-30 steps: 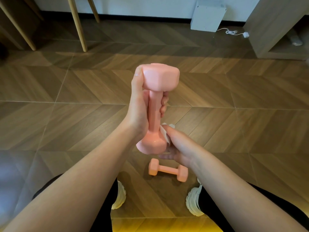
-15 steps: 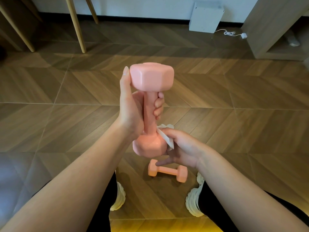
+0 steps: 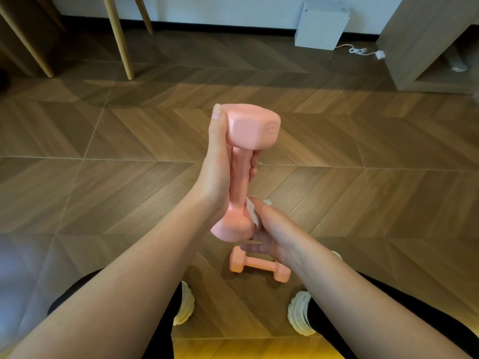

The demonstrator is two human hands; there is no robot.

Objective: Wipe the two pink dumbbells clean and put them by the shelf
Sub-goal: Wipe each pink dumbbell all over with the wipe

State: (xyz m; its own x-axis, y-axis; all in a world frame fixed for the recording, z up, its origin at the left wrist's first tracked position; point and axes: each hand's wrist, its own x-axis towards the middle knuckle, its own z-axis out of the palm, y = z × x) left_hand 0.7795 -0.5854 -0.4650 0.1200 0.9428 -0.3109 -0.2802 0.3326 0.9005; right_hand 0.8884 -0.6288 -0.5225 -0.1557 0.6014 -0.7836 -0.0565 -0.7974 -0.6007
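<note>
Pink dumbbell standing upright in the air above the floor | left hand gripping its handle, thumb lying against top head | right hand pinching a white wipe, pressing it to lower head | second pink dumbbell lying on the floor between the shoes, well apart from the shelf

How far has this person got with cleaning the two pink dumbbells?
Nothing looks finished yet. In hand: the left hand grips one dumbbell upright by its handle, and the right hand presses a white wipe against its lower head. Left: the second dumbbell lies on the floor, whether wiped I cannot tell, and neither is by the shelf at the upper right.
</note>
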